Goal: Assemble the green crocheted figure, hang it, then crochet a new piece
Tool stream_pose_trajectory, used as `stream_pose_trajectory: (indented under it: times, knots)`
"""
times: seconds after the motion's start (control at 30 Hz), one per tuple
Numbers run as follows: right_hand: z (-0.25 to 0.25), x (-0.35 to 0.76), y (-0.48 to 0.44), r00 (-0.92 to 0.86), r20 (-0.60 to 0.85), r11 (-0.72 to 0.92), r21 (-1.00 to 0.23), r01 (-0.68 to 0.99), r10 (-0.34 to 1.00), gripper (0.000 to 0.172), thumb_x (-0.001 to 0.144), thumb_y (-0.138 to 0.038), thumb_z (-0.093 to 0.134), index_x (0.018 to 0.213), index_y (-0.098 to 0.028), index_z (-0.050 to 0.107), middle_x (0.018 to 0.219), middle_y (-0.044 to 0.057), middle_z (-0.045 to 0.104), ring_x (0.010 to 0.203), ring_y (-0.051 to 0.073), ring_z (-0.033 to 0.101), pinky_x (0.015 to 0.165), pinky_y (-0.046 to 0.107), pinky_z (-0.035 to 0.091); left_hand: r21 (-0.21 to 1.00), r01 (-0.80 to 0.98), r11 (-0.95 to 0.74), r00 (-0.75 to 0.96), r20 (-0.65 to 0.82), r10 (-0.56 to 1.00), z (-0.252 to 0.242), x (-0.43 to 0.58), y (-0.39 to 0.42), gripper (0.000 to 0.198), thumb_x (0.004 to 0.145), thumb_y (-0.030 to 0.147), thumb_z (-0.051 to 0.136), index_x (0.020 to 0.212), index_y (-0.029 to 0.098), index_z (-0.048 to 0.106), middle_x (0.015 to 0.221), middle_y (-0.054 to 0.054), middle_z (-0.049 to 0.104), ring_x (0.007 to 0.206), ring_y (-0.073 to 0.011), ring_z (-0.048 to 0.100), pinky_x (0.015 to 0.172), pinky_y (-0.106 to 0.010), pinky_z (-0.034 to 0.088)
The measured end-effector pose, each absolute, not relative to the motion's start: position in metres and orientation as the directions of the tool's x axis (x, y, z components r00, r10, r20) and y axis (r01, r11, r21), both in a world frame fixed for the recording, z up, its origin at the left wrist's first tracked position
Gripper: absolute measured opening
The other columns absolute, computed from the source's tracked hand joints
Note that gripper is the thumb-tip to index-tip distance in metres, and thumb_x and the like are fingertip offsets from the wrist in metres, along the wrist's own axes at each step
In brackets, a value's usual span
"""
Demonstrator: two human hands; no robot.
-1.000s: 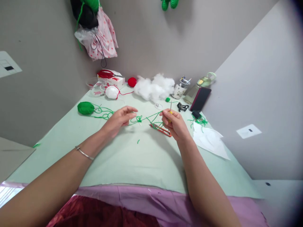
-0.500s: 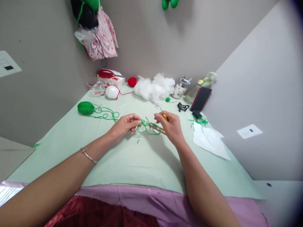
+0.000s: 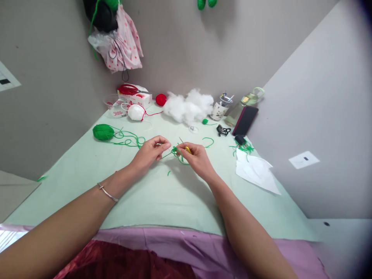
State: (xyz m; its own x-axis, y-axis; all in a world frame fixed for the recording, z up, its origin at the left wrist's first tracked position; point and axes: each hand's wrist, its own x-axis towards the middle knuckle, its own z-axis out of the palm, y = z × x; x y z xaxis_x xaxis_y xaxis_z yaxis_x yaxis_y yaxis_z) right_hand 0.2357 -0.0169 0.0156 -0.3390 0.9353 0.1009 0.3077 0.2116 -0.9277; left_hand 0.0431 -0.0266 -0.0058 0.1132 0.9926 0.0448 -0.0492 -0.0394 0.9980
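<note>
My left hand [image 3: 151, 152] pinches a strand of green yarn [image 3: 174, 152] above the pale green table cover [image 3: 162, 193]. My right hand [image 3: 195, 155] is closed on a crochet hook with a yellow grip [image 3: 186, 148], its metal tip pointing up and left into a small green knot between the two hands. The yarn trails left in loose loops to a green yarn ball [image 3: 103, 132]. A loose curl of green yarn [image 3: 208, 141] lies just right of my right hand.
At the back stand a white stuffing pile [image 3: 188, 106], a red ball [image 3: 161, 99], a white ball [image 3: 136, 112], a box [image 3: 135, 97], a cup of tools [image 3: 220, 109], a bottle [image 3: 243, 105] and a dark phone [image 3: 245, 121]. White paper [image 3: 255, 172] lies right.
My two hands have come together near the table's middle. The right hand moved left with the hook, and the orange-red tool seen earlier beside it is now hidden.
</note>
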Motion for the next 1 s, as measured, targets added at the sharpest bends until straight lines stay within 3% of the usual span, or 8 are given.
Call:
stream_pose_trajectory:
  times: [0.47, 0.73, 0.87, 1.0]
  knots:
    - [0.0128, 0.2322, -0.0191, -0.341, 0.137, 0.257, -0.906, 0.336, 0.930, 0.012, 0.084, -0.031, 0.066, 0.079, -0.020, 0.066, 0.063, -0.005, 0.046, 0.058, 0.011, 0.035, 0.056, 0.028, 0.027, 0.998, -0.056, -0.020, 0.180, 0.030, 0.983, -0.0091, 0.0466, -0.0282, 0.020, 0.080, 0.035, 0.074, 0.081, 0.017, 0.066, 0.062, 0.004, 0.052, 0.054, -0.0095, 0.043, 0.055, -0.023, 0.032]
    - [0.0112, 0.2354, -0.0143, -0.306, 0.102, 0.186, -0.948, 0.258, 0.947, 0.013, 0.082, -0.030, 0.065, 0.075, -0.020, 0.065, 0.060, -0.005, 0.044, 0.057, 0.011, 0.034, 0.054, 0.027, 0.024, 0.984, -0.181, -0.005, 0.068, 0.018, 0.998, -0.0016, 0.0406, -0.0239, 0.024, 0.080, 0.039, 0.072, 0.085, 0.020, 0.058, 0.064, 0.006, 0.043, 0.054, -0.0095, 0.037, 0.049, -0.021, 0.026]
    - [0.0101, 0.2347, -0.0131, -0.314, 0.082, 0.151, -0.968, 0.200, 0.946, 0.016, 0.080, -0.035, 0.070, 0.076, -0.020, 0.067, 0.061, -0.005, 0.045, 0.057, 0.010, 0.033, 0.053, 0.027, 0.023, 0.992, -0.128, 0.006, 0.150, 0.013, 0.989, 0.0001, 0.0439, -0.0287, 0.026, 0.080, 0.040, 0.076, 0.090, 0.019, 0.064, 0.064, 0.005, 0.047, 0.054, -0.0100, 0.037, 0.051, -0.023, 0.026]
    - [0.0101, 0.2333, -0.0140, -0.335, 0.075, 0.146, -0.970, 0.193, 0.939, 0.017, 0.080, -0.035, 0.071, 0.075, -0.019, 0.067, 0.060, -0.006, 0.044, 0.056, 0.010, 0.032, 0.053, 0.027, 0.023, 0.996, -0.094, -0.002, 0.192, 0.020, 0.981, -0.0027, 0.0457, -0.0291, 0.023, 0.078, 0.037, 0.076, 0.080, 0.018, 0.063, 0.059, 0.006, 0.043, 0.053, -0.0098, 0.034, 0.052, -0.024, 0.025]
